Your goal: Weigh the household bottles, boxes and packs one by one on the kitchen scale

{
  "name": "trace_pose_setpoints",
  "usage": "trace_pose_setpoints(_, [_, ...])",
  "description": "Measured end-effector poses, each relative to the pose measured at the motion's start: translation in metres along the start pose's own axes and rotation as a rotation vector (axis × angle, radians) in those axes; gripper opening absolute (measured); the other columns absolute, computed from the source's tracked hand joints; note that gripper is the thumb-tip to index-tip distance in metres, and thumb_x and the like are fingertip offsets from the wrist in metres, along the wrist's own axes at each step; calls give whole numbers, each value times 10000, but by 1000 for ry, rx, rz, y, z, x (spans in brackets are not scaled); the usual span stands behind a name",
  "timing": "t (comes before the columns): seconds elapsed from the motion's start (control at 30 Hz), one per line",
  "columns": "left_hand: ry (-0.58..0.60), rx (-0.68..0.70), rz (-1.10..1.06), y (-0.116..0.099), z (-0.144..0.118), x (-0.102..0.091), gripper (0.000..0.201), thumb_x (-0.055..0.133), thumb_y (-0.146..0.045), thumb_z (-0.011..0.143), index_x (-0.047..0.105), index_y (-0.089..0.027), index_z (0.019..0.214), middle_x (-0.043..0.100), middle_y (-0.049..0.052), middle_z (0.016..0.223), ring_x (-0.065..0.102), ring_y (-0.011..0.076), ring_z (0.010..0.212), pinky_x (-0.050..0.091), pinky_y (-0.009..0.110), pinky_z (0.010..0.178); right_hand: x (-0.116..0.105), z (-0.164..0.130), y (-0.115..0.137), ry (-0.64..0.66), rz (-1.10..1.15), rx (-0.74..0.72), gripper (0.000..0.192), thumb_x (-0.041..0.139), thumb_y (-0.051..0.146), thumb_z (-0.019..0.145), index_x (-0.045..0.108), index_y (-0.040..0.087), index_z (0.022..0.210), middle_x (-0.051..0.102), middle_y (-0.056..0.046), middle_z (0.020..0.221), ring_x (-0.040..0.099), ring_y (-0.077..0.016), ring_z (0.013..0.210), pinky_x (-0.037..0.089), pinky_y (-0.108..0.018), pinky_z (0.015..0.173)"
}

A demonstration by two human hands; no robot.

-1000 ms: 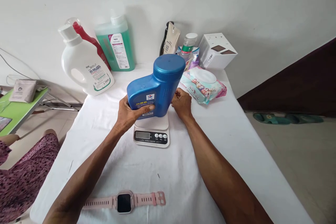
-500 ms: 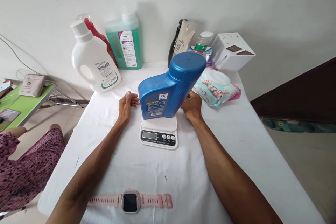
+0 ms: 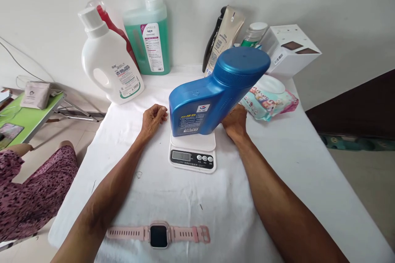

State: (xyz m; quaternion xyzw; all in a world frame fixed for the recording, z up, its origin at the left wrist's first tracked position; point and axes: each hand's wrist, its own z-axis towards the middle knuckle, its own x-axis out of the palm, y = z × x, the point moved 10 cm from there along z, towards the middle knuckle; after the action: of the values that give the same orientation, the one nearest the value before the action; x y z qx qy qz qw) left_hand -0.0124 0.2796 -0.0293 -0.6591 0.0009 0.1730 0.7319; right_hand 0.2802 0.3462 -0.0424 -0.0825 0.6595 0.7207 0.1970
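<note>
A blue plastic jug [image 3: 197, 107] with a wide round cap stands on the white platform of a digital kitchen scale [image 3: 192, 161]. My left hand [image 3: 153, 121] rests on the white cloth just left of the jug, its fingers curled in and holding nothing visible. On the jug's other side, my right hand [image 3: 236, 124] lies on the cloth, with its fingers hidden behind the jug; whether they touch it I cannot tell. The scale's display is too faint to read.
Behind stand a white detergent bottle [image 3: 111, 63], a green liquid bottle [image 3: 154, 43], a beige tube [image 3: 225, 35] and a white box [image 3: 291, 51]. A wipes pack [image 3: 268, 98] lies right. In front is a pink smartwatch [image 3: 158, 235]. A person in patterned clothing [image 3: 37, 193] is at left.
My left hand's fingers have curled in from a straighter pose. The view has shifted a little, so the jug and scale appear farther right. The jug still stands on the scale.
</note>
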Motion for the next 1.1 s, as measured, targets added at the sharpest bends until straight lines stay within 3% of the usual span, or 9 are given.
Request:
trace_pose_setpoints(0.17, [8,13,3,0,0,2,345,678,-474,856,621,-179,686,606,-5,569,562,119,531,437,241,512,1,-1,-1,14,-6,9,196,553,203,808,470,242,634,567,4,531,543,-175,515,463,-286,514])
trace_pose_setpoints(0.63, [10,-4,58,0,0,3,216,641,-334,834,620,-173,691,639,7,610,584,130,558,426,247,528,2,-3,-3,19,54,36,156,549,181,789,517,228,643,571,4,522,528,-165,503,434,-278,495])
trace_pose_setpoints(0.73, [9,2,55,-1,0,2,225,638,-327,839,606,-175,676,637,9,612,574,125,548,414,249,527,2,-4,-6,23,117,47,150,575,262,800,529,224,662,567,11,530,511,-143,478,428,-265,480])
trace_pose_setpoints(0.83, [9,11,37,-2,-1,1,240,639,-345,847,605,-177,680,623,2,595,551,116,521,397,245,511,-8,-12,-6,13,200,62,264,556,427,863,533,227,693,601,-8,596,534,-140,497,423,-259,468])
trace_pose_setpoints(0.93, [4,6,21,0,0,0,267,671,-372,842,597,-181,670,618,-3,579,549,114,517,399,241,509,-38,-36,7,-23,292,18,361,558,515,909,549,240,676,608,-32,645,554,-166,534,424,-301,483])
trace_pose_setpoints(1.03, [-8,2,22,3,1,-1,275,688,-363,837,585,-185,655,621,-3,569,553,116,516,407,242,513,-71,-84,37,-32,254,-92,410,597,495,949,554,266,612,566,-21,615,514,-191,558,427,-357,545])
trace_pose_setpoints(1.1, [-8,6,25,4,2,0,262,686,-349,838,585,-186,659,623,-5,570,552,116,511,407,244,514,-60,-126,60,182,205,-162,452,539,483,994,551,269,596,555,-14,606,506,-203,578,438,-375,587])
